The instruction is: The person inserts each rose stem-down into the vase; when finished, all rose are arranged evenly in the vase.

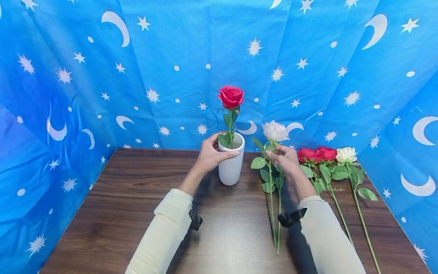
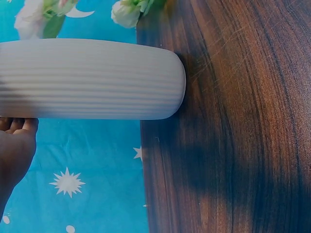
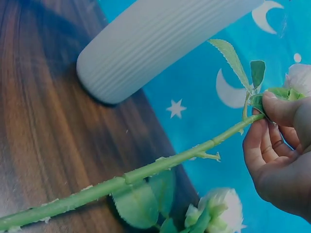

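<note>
My left hand (image 1: 213, 155) grips the ribbed white vase (image 1: 230, 171) near its rim, thumb across the front and fingers round the far left side. The vase stands upright on the table, with a red rose (image 1: 231, 97) in it. To the right, my right hand (image 1: 286, 160) pinches a pale pink-white rose (image 1: 275, 131) just below its bloom; its long stem (image 3: 165, 165) slants down towards me. A second stem (image 1: 279, 224) runs beside it, its bloom hidden behind the hand in the head view. In the right wrist view a white rose (image 3: 226, 208) shows below the held stem.
Two red roses (image 1: 316, 154) and a cream-white rose (image 1: 346, 155) lie on the right of the dark wooden table (image 1: 143, 213), stems pointing towards me. A blue cloth (image 1: 191, 45) with moons and stars hangs behind the table and along both sides.
</note>
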Demonstrator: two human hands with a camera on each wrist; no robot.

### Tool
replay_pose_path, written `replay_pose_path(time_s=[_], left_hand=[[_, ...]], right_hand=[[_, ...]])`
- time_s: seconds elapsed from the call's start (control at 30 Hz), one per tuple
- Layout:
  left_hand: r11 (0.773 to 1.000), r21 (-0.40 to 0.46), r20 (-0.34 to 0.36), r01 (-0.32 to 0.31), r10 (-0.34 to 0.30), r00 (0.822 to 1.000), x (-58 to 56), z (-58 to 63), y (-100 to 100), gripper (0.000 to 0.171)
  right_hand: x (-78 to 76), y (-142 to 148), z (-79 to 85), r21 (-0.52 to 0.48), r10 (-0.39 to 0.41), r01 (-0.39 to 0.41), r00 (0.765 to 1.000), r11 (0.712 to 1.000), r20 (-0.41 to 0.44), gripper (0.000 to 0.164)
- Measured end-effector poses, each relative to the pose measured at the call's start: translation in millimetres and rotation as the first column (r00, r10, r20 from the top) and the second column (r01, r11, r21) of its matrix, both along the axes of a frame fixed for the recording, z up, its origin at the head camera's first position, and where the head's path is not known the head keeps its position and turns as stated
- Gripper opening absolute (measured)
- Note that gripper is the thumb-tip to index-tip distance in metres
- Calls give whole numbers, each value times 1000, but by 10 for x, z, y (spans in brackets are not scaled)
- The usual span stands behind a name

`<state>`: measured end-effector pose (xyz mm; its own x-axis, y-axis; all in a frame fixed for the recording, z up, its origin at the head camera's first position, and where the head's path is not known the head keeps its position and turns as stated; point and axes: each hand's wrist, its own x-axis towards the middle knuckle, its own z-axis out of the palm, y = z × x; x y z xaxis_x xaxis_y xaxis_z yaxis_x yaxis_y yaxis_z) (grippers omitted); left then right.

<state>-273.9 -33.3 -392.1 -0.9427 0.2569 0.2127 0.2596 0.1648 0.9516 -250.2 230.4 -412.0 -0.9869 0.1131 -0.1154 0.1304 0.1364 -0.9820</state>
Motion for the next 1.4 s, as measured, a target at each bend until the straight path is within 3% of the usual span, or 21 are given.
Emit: replay_pose_path(time_s=[0.17,0.43,0.8,1.4], left_hand=[[1000,-8,10,-7,7,1000,-5,8,0,73],[1000,-11,9,-10,10,1000,-14,14,0,73],[1000,5,-1,-2,2,1000,-13,6,-4,72],[1000,4,-9,3,-3,1000,1,7,-4,72]], right_hand=[[9,-46,123,4,1,-1,999,1000,-40,13],[0,-60,282,-15,-20,19,999,1000,-48,21],[34,-93,452,-101,-28,17,995,995,-101,13],[54,-127,731,-191,-60,5,958,982,-280,10]])
